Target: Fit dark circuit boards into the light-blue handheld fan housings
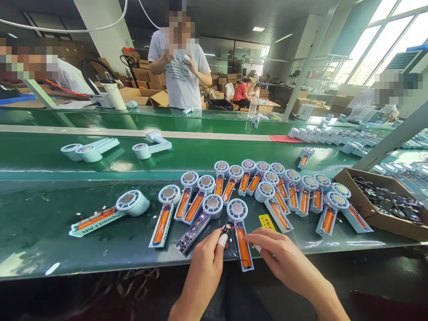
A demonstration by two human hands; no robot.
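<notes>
My left hand [210, 256] is closed in a pinch on a dark circuit board [226, 228], mostly hidden by the fingers, with thin wires beside it. Just right of it, a pale blue handheld fan [237, 210] lies with its handle toward me, an orange battery [244, 249] showing in the open handle. My right hand [279, 249] has its index finger stretched onto that battery and its thumb apart. White covers wrap a digit on each hand. Left of them, another fan [212, 205] has a purple-black circuit board [193, 232] in its handle.
Several open fans [290, 187] with orange batteries crowd the bench beyond my hands. A cardboard box [394, 218] of circuit boards stands at right. A yellow label [266, 222] lies near my right hand. Across the green conveyor [200, 154], a person [180, 67] holds a pale part.
</notes>
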